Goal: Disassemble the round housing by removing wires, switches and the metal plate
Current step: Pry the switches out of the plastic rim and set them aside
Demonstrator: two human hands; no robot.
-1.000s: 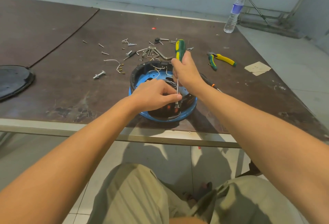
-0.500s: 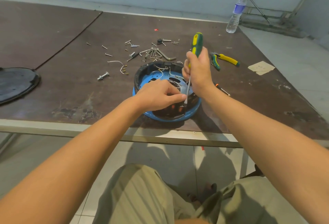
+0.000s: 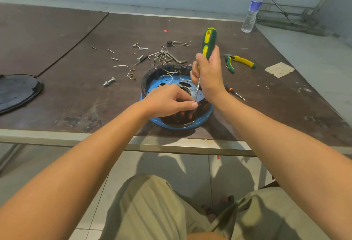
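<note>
**Brown worktop, housing at the near edge: blade and thumb meet at one spot**

Dark brown board covers the table [image 3: 57, 96], and the round housing [image 3: 177, 126] sits close to its near edge, straight ahead of the person, open side up. Its black wall rings a blue metal plate [image 3: 162, 82], over which thin white wires [image 3: 171, 76] loop near the far wall.

The right hand [image 3: 209, 74] is wrapped in a fist round the green-and-yellow screwdriver [image 3: 208, 43]. The tool's long axis runs steeply, with the handle up and leaning away to the right and the shaft slanting down and toward the person. Its tip reaches the inside of the near wall.

The left hand [image 3: 167, 102] comes in from the left and lies over the housing's middle. Its fingers are curled under and its thumb is stretched out, ending right beside the shaft's lower end. Whether those fingers pinch a wire, a switch or the wall itself is hidden.

The fastening being worked therefore lies below and in front of both hands, with the left hand nearer and the right hand above it. The next move probably depends on keeping the blade on that line, since a slip would send it toward the left thumb.

Loose screws and hex keys [image 3: 167, 56] lie beyond the housing, and pliers [image 3: 241, 62] lie to its right.
</note>
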